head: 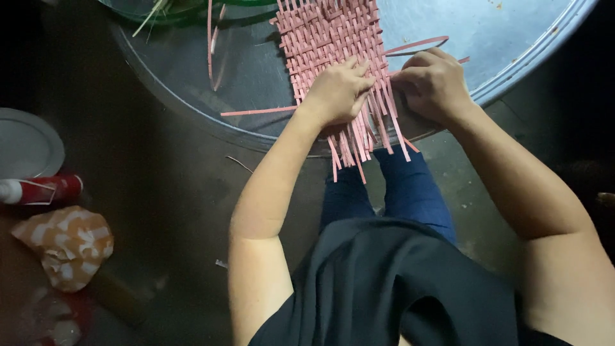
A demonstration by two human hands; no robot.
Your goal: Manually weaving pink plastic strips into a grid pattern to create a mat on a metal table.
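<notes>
A mat woven from pink strips (330, 35) lies on a large round metal tray (256, 70), with loose strip ends hanging over the tray's near rim. My left hand (339, 90) presses flat on the mat's near part, fingers together. My right hand (432, 83) is curled at the mat's right edge, pinching pink strips (396, 125) between its fingers. A few single pink strips (256, 111) lie loose on the tray left of the mat.
On the dark floor at left stand a round metal lid (25, 144), a red and white bottle (41, 189) on its side and an orange-and-white patterned cloth bundle (67, 243). Green stalks (154, 9) lie at the tray's far left. My knees in blue trousers (410, 192) are under the tray's rim.
</notes>
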